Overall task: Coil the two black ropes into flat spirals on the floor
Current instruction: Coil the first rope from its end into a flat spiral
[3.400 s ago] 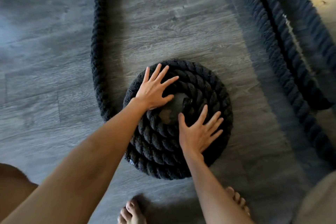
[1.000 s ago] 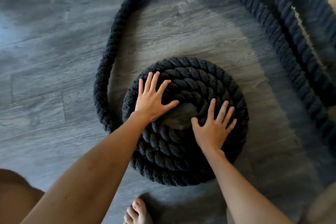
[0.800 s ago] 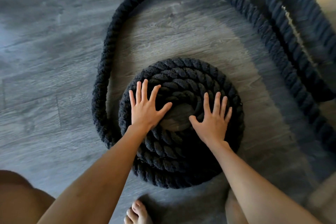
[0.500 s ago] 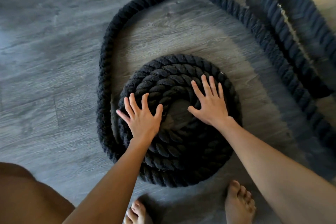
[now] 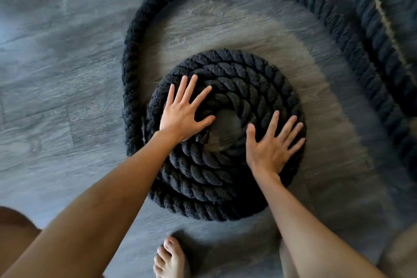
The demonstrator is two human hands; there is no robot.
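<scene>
Rope tail (image 5: 130, 63) leaves the coil's L edge, runs away from me, then arcs R. L hand (image 5: 182, 115) flat on coil (image 5: 203, 176), fingers spread, pointing up-R. R hand (image 5: 268, 149) likewise on coil's R side. 2nd rope (image 5: 372, 29) lies diagonally, far R, on floor (image 5: 56, 97).

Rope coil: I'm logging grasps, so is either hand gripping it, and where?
Nothing is gripped. The left hand and right hand lie flat, fingers spread, pressing on the rope coil.
</scene>
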